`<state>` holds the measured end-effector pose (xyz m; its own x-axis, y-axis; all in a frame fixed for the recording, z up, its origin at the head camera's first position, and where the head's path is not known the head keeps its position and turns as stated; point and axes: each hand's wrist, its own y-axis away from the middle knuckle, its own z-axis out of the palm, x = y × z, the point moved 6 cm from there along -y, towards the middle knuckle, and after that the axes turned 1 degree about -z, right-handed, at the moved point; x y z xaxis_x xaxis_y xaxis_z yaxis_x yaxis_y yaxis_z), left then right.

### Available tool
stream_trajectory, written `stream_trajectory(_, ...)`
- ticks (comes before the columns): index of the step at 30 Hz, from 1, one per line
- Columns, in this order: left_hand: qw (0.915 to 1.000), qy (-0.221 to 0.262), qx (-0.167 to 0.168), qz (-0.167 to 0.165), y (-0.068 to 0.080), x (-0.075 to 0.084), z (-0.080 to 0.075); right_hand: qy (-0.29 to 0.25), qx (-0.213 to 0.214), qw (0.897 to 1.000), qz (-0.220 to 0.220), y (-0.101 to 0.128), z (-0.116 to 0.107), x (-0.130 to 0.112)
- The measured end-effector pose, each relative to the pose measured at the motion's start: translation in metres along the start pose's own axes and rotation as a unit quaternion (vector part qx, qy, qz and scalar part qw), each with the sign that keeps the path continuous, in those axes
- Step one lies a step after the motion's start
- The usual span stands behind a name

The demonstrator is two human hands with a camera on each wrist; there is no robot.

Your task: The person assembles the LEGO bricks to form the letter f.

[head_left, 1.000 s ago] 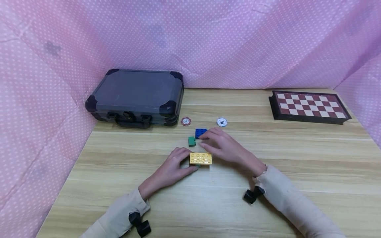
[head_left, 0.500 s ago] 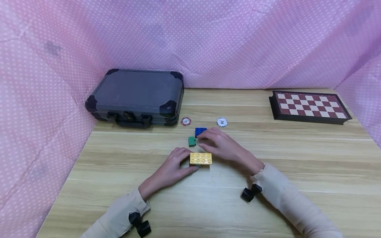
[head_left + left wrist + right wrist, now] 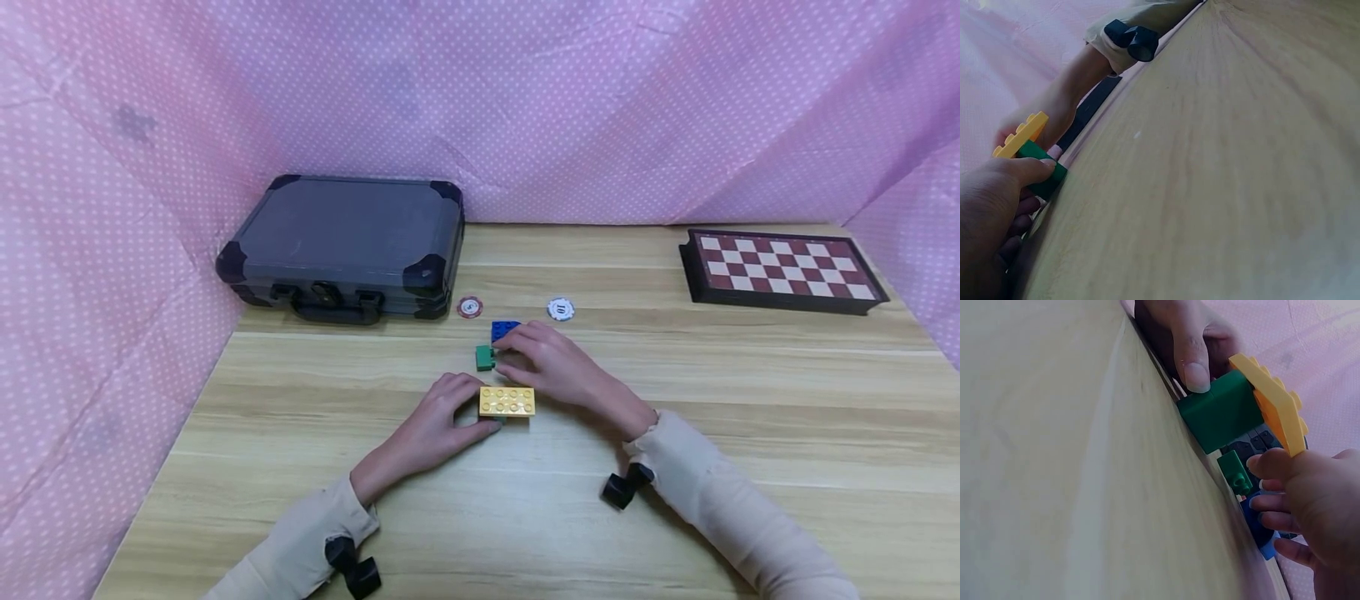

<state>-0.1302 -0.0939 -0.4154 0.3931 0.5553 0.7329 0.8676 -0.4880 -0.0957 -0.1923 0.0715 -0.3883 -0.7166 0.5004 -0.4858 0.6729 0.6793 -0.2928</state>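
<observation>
Left hand [image 3: 427,429] curled round the stacked bricks, thumb on the green base [image 3: 1222,417] beneath the yellow plate [image 3: 507,402], fingers [image 3: 461,390] wrapped over the plate's left end. Stack resting on the table [image 3: 750,433], just in front of the blue brick [image 3: 504,330]. Right hand [image 3: 551,365] bent over that blue brick, fingers [image 3: 1275,520] curled and touching its top and near side; whether actually gripped or merely touched, cannot tell. Small green brick [image 3: 484,357] lying just left of the blue brick, close to the right fingertips. Red chip [image 3: 469,307] just behind the blue brick to the left, white chip [image 3: 560,309] behind to the right. Grey case [image 3: 341,242] further back and left of the blue brick; chessboard [image 3: 780,267] well apart to the right.
</observation>
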Motion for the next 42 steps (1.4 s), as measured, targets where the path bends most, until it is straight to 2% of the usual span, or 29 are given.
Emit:
stream_trajectory(15, 1.0000, 0.001, -0.005, 0.003, 0.0003, -0.0003, -0.0007, 0.081, 0.005, 0.996, -0.034, -0.0063, 0.0059, -0.0058)
stream_trajectory(42, 0.9999, 0.006, -0.008, 0.006, 0.0002, -0.0015, -0.0003, 0.085, 0.010, 0.995, -0.043, -0.0073, 0.0093, -0.0065)
